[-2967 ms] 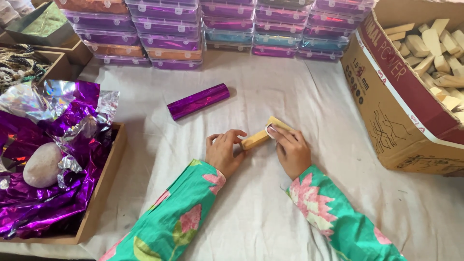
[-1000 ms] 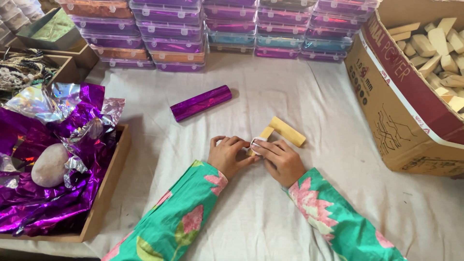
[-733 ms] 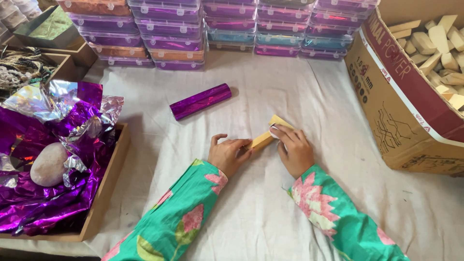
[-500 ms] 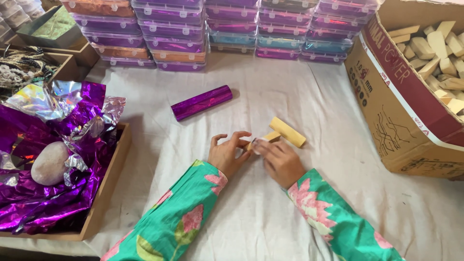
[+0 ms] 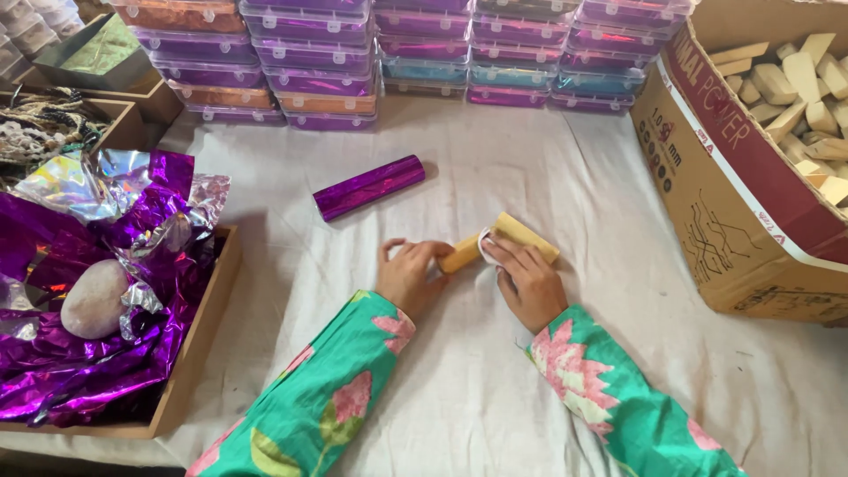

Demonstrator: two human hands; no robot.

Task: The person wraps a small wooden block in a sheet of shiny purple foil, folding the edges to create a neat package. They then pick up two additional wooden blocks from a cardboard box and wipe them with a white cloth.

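Between purple roll (image 5: 369, 186) and block-filled carton (image 5: 740, 203), left hand (image 5: 411, 278) and right hand (image 5: 528, 284) pinch wooden block (image 5: 502, 244)

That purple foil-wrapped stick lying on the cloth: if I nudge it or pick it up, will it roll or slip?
The purple stick looks round and lies free on the cloth, so a sideways nudge would probably roll it, though the soft cloth may slow it. Its shiny foil skin looks smooth, so it may slip in a light pinch. It looks straight and unbent, so probably stiff.
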